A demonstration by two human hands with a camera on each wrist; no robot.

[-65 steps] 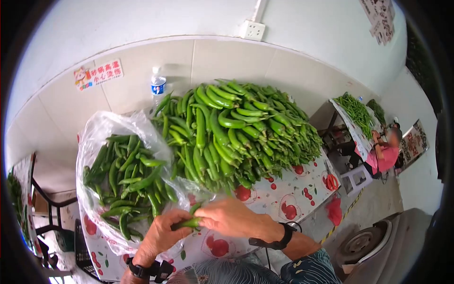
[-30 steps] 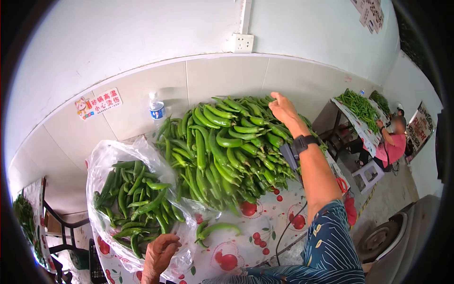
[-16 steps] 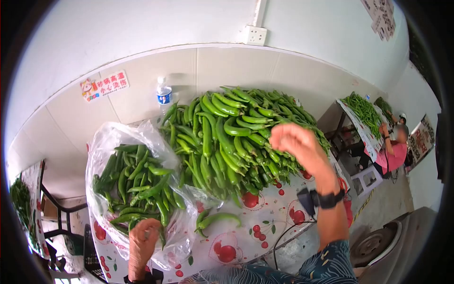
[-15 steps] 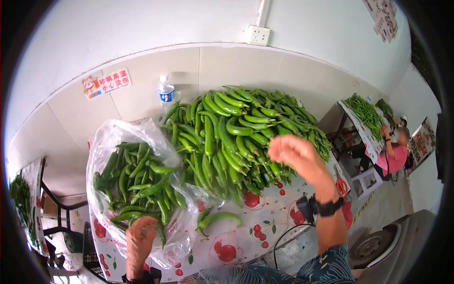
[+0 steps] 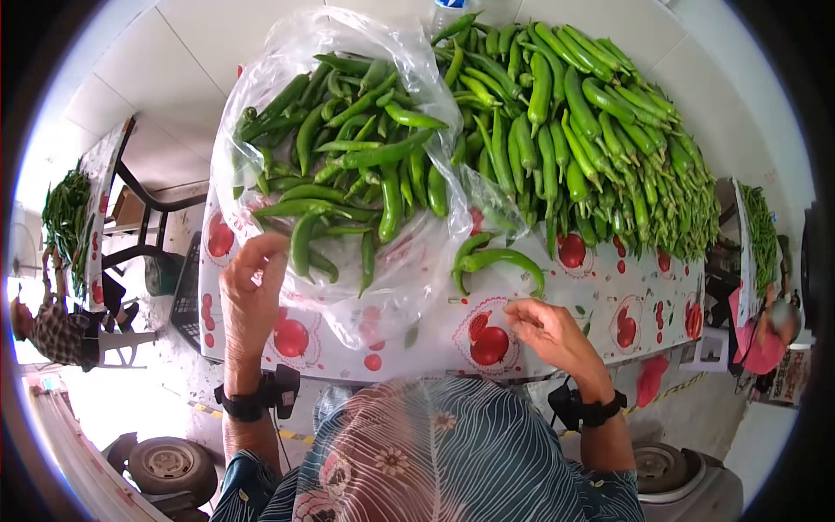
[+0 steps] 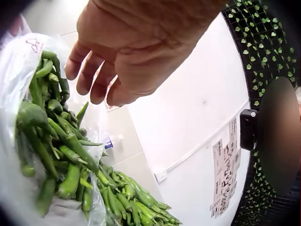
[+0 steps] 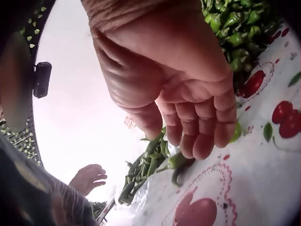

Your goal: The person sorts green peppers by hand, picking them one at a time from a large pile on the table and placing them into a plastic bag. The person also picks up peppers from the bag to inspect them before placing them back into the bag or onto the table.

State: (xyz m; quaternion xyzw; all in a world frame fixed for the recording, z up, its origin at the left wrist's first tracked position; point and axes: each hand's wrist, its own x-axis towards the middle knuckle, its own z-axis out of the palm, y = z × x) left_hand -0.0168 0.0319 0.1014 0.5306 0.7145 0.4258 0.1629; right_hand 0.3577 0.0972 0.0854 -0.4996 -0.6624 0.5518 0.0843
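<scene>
Left hand (image 5: 254, 291): yours, released, its fingers loosely bent and holding nothing, at the near left edge of the clear plastic bag (image 5: 326, 306); whether it touches the bag you cannot tell.

Right hand (image 5: 557, 335): yours, released, fingers slightly curved, holding nothing, above the tabletop (image 5: 417, 352), just beside the loose green chili peppers (image 5: 503, 261).

Bagged green chili peppers (image 5: 374, 157): a jumble within the open bag, on your left.

Heaped green chili peppers (image 5: 600, 130): one large pile, right of the bag, many with stems toward you.

Loose peppers: one long and curved, lying against smaller ones, between bag and right hand.

Plastic bottle (image 5: 450, 12): behind the peppers, partly out of view.

Wrist cameras: one strapped at each of your wrists.
</scene>
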